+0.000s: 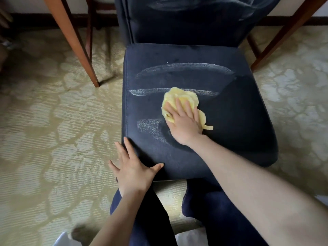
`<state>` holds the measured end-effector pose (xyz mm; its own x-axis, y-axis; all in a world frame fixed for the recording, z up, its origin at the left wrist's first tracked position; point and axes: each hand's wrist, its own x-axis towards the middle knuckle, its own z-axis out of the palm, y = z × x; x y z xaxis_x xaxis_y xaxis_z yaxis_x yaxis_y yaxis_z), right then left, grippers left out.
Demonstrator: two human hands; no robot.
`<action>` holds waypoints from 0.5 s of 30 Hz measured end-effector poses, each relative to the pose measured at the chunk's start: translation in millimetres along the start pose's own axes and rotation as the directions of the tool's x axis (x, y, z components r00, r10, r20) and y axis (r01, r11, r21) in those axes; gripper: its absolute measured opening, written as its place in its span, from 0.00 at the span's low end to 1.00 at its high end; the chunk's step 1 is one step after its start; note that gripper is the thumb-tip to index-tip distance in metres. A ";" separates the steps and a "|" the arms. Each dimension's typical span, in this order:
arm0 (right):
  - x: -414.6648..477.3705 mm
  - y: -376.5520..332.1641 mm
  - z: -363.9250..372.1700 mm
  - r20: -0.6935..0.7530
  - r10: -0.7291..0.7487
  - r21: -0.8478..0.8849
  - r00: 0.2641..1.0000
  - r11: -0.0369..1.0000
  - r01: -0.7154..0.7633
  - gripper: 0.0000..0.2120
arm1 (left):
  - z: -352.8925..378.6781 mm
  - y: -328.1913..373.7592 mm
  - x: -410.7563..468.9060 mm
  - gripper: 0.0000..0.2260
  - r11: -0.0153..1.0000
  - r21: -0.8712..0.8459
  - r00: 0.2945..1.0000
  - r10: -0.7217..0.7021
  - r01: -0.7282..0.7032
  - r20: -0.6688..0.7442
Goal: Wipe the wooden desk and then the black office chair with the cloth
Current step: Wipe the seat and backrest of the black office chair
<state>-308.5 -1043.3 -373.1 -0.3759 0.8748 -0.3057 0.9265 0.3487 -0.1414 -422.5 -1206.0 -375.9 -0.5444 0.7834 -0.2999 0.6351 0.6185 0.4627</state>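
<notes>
Chair [230, 121] step in hand: R hand [184, 121], fingers flat, presses cloth [179, 99] at seat ctr; L hand [133, 167], fingers spread, gripping nothing, braces front-left edge; next likely req. strokes over remaining seat area.

Bare seat [239, 121] lies open right of the cloth [179, 98], walled behind by the backrest [177, 31], with slanted wooden legs [74, 41] flanking both sides.
</notes>
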 end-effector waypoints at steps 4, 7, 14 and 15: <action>-8.4 -55.3 14.5 0.015 -0.177 0.011 0.984 0.984 0.176 0.24 | 1.8 -5.6 2.8 0.60 0.999 -0.031 0.999 0.037 -0.036 0.017; -29.2 -63.6 23.8 -0.018 -0.271 -0.028 0.962 0.962 0.270 0.24 | -1.5 -9.5 3.5 0.59 0.997 -0.055 0.998 0.060 -0.060 -0.004; -89.4 -10.2 36.5 -0.092 -0.354 -0.059 0.931 0.935 0.350 0.27 | -4.5 -11.7 3.4 0.56 0.996 -0.054 0.997 0.075 -0.074 0.021; -94.5 2.7 36.8 -0.104 -0.345 -0.073 0.933 0.938 0.339 0.27 | -4.9 -12.1 3.7 0.56 0.996 -0.056 0.997 0.070 -0.068 0.026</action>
<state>-271.0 -1137.4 -379.3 -0.6684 0.7308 -0.1381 0.7431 0.6480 -0.1672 -434.8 -1210.8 -378.6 -0.4844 0.8260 -0.2883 0.6389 0.5591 0.5284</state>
